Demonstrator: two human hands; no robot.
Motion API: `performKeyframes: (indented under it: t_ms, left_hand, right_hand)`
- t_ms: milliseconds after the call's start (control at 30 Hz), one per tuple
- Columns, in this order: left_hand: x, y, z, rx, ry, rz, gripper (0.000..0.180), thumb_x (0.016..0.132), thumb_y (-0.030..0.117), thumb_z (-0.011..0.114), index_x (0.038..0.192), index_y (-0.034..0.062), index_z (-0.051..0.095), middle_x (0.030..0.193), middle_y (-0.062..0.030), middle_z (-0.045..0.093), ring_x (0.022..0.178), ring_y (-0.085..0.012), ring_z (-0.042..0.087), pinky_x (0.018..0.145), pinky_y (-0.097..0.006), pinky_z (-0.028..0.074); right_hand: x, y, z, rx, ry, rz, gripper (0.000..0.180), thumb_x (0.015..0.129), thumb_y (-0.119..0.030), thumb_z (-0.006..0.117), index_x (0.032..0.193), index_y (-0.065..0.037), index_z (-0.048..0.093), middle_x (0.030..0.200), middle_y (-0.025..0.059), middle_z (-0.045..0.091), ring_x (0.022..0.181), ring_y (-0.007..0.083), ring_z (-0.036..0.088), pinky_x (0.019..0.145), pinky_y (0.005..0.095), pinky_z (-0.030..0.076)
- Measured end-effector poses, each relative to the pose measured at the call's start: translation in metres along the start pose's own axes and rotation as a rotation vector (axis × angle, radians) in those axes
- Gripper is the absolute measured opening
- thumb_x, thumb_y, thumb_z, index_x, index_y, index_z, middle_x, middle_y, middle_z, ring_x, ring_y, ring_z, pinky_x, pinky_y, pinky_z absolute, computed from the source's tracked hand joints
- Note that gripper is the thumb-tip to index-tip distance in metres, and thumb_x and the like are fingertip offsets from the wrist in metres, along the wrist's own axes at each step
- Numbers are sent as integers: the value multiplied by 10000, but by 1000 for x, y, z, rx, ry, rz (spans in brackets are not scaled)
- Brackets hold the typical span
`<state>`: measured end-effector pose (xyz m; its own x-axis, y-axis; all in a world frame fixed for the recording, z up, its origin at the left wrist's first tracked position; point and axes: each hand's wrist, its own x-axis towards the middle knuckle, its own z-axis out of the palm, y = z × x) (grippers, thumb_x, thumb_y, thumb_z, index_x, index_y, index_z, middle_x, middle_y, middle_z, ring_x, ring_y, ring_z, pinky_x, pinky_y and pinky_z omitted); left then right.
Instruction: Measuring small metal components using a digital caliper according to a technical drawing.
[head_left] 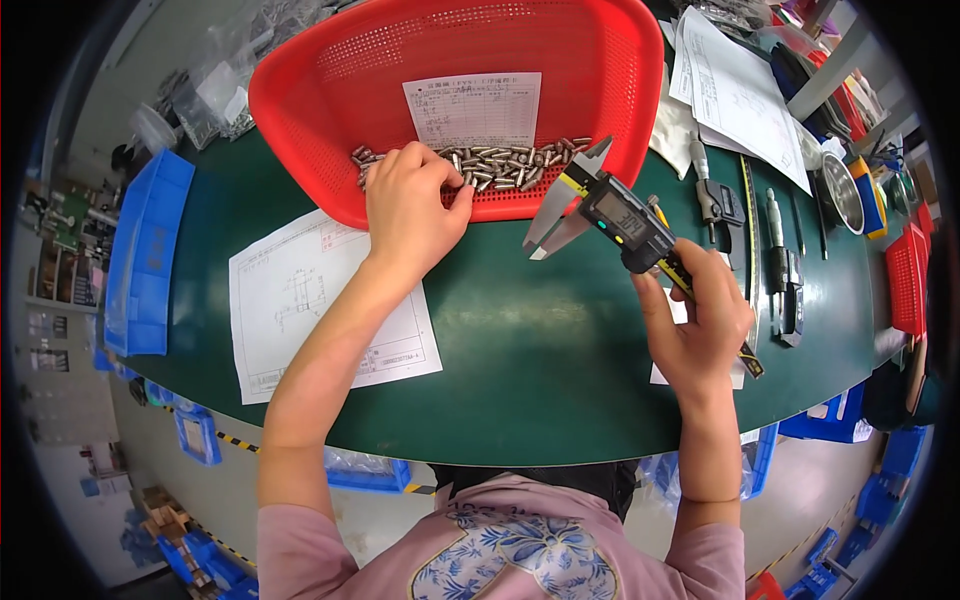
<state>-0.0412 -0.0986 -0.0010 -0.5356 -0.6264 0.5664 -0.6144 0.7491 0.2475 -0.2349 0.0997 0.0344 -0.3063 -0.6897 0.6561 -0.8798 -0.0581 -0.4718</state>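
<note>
In my right hand [700, 320] is a digital caliper [628, 222] with a small screen. Its jaws point up and left, parted, with nothing visible between them, in front of the basket's right end. My left hand [415, 205] reaches over the near rim of a red plastic basket [300, 130], which is tilted toward me. Many small silvery metal pins [505, 168] lie heaped along the basket's lower side. My left thumb and fingers are drawn together at the pins; whatever is between the fingertips is hidden. A written paper form [475, 108] rests inside the basket.
Under my left forearm lies a drawing sheet [255, 310] on the green table [520, 370]. A blue bin [150, 255] stands at the left edge. Micrometers [718, 205] and papers [745, 100] lie on the right, near a metal bowl [842, 195] and a small red basket [907, 280].
</note>
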Motion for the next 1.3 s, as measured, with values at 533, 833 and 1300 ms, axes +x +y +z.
performKeyframes:
  t_ms: [533,833,1300]
  left_hand:
    - [-72,44,-53,-1516,-277,-433,158,798,-76,609,854,21,499,936,-132,635,910,-188,643,823,-327,515]
    - [-80,59,-60,-1653,-347,-525,114,874,-30,606,965,-11,538,976,-129,652,987,-225,658,876,-342,506]
    - [-84,56,-61,-1552,-409,-511,130,858,-52,585,957,-2,517,1031,-130,613,957,-255,659,846,-398,524]
  right_hand:
    - [-5,-6,4,94,-98,-68,379,654,-97,813,980,-18,635,687,68,599,501,161,551,449,255,423]
    - [-6,-10,5,101,-128,-135,374,645,-118,816,957,-12,640,627,54,546,475,151,526,425,255,401]
    - [-5,-7,4,85,-153,-157,385,639,-144,826,948,-11,639,609,45,535,459,147,520,412,257,390]
